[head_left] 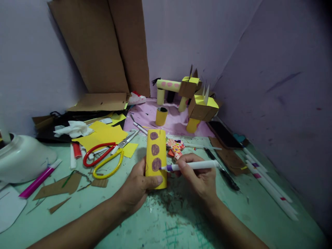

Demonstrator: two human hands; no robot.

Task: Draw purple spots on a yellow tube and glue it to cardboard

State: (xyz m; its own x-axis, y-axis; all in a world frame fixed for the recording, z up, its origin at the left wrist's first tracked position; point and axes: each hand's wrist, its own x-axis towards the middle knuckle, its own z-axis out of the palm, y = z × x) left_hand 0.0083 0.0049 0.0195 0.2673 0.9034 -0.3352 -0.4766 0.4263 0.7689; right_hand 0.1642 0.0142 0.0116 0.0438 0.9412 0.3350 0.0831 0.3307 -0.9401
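Note:
My left hand [137,183] grips a yellow paper-covered tube [163,157] near its lower end, thumb across the front. Three purple-brown spots run down the tube's face. In my right hand [199,180] is a white marker [197,165] with a purple tip end, held between thumb and fingers. Its tip touches or nearly touches the edge of the lowest spot. Behind the tube stands a short yellow tube [161,117]. A colourful patterned scrap [176,148] lies just beyond my right hand.
Red-and-yellow-handled scissors [114,152] lie left, beside yellow paper [100,133]. A cardboard animal figure [168,84] and a boxy yellow-topped head piece [203,107] stand at the back. Right are a black cutter [223,171], a phone [225,133] and several markers [271,188]. A white pot [28,159] stands left.

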